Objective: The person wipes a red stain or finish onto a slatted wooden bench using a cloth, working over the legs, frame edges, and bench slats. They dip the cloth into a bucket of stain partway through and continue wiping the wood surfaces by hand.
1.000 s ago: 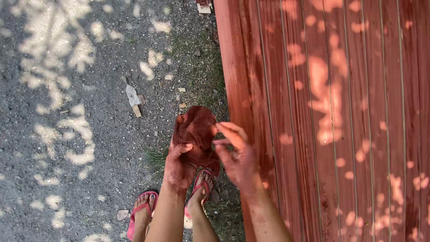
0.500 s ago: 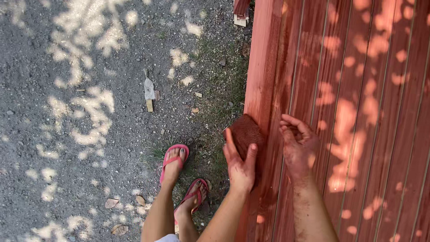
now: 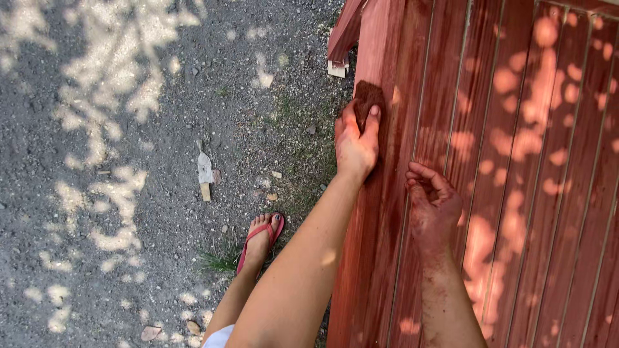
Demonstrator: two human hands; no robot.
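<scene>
Your left hand point(image 3: 356, 143) presses a dark reddish-brown rag point(image 3: 368, 100) flat against the edge board of the red slatted wooden tabletop point(image 3: 516, 193), fingers closed over the rag's lower part, so only its upper half shows above your fingertips; how much cloth lies under your palm cannot be made out. Your right hand point(image 3: 433, 205) hangs just beside it over the slats, loosely curled and holding nothing, its skin smeared with red stain up the wrist; whether it touches the wood is hard to tell. Both forearms run out of the bottom edge.

Left of the tabletop lies grey gravel ground point(image 3: 97, 129) dappled with sunlight. Your foot in a red flip-flop point(image 3: 259, 241) stands there near a tuft of grass; your other foot is hidden behind your left arm. A small pale scrap point(image 3: 205, 173) lies farther out on the gravel. At the top, a red wooden brace point(image 3: 342, 35) juts from the tabletop's corner, cut off by the frame.
</scene>
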